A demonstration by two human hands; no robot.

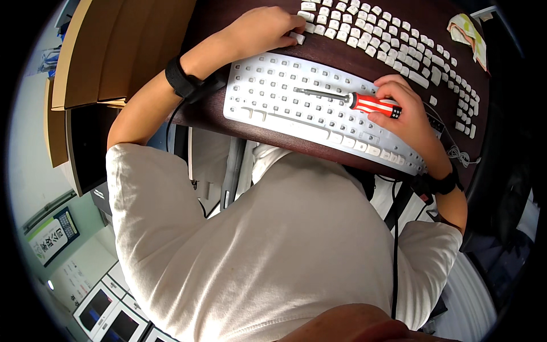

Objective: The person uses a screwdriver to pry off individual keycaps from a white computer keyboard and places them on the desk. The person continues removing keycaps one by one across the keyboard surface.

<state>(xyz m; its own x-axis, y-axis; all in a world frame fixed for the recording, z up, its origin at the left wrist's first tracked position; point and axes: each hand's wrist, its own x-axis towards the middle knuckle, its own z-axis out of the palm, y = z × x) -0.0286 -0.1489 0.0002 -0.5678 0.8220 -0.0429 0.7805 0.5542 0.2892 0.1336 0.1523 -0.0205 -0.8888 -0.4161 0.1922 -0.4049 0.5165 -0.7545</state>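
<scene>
A white keyboard (273, 85) lies on the dark desk in front of me, most of its switch stems bare. Along its near edge a row of white keycaps (336, 138) is still seated. My right hand (401, 105) is closed round a screwdriver (367, 104) with a red-and-white striped handle, its metal shaft pointing left over the keyboard. Beyond the keyboard's far left corner, my left hand (259, 31) has its fingers curled and pinches a white keycap (297, 38) at the left end of the loose keycaps (370, 34), which are laid out in rows.
A crumpled patterned cloth or packet (468, 37) lies at the desk's far right. A coiled pale cable (460, 155) rests near the right edge. Cardboard boxes (122, 51) stand to the left. A dark strap with a cord (182, 82) circles my left wrist.
</scene>
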